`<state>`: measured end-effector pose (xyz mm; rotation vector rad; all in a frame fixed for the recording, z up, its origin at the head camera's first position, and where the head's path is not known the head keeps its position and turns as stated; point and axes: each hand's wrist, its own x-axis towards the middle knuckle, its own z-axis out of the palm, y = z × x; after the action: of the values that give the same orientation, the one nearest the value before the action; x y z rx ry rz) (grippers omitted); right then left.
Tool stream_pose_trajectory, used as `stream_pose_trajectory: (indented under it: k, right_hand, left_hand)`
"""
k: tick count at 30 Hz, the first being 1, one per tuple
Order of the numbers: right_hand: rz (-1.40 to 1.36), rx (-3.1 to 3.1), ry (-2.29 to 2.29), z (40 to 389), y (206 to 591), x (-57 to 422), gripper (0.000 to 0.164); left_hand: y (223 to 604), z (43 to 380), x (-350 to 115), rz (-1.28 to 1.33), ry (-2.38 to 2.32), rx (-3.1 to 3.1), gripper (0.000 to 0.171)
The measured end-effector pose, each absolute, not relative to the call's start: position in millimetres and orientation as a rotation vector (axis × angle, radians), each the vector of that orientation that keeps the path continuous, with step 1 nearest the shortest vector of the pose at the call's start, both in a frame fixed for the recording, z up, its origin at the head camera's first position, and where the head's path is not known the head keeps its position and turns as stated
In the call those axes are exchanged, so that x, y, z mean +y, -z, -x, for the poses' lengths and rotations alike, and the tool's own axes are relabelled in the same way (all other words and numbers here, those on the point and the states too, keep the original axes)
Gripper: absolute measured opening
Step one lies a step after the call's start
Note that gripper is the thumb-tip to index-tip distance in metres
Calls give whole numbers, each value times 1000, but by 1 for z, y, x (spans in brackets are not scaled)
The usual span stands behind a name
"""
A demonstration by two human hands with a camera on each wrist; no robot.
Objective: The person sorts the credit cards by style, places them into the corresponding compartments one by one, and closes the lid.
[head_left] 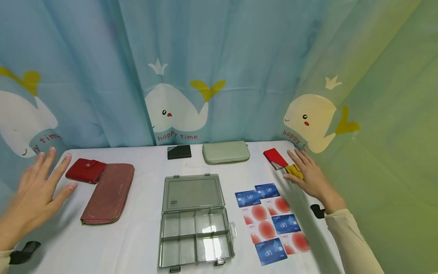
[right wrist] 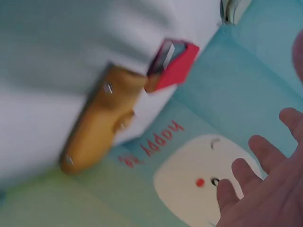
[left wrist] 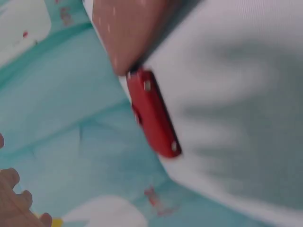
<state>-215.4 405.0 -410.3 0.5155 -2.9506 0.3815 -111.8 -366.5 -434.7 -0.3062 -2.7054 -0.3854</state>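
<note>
"So, what surrounds the divided box (head_left: 171,249)?"

"Left of it, your left hand (head_left: 35,190) hangs, fingers spread, holding nothing, near a glossy red wallet (head_left: 84,171) and rounded pink purse (head_left: 109,194). Its translucent plastic lid (head_left: 193,193) lies back, presumably baring the compartments (head_left: 171,225). Right of it, smooth cards (head_left: 259,213) cluster; your right hand (head_left: 313,179), fingers outstretched, empty, hovers by a leathery yellow wallet (right wrist: 102,125)."

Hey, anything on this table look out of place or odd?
Only the cards: in the head view, the two lower blue VIP cards read upside down, while the two upper blue VIP cards read upright. I see nothing spilled or damaged.
</note>
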Motion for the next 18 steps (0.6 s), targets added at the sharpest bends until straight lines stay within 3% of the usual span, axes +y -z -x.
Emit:
stream_pose_trajectory:
  k: [8, 18]
  right_hand:
    - [-567, -3003, -579, 215, 445, 394, 82]
    - [-555, -3106, -852, 223, 468, 387, 66]
  left_hand:
    - [460, 100, -314, 496, 707, -2568, 79]
    - [481, 70, -212, 567, 1018, -2504, 90]
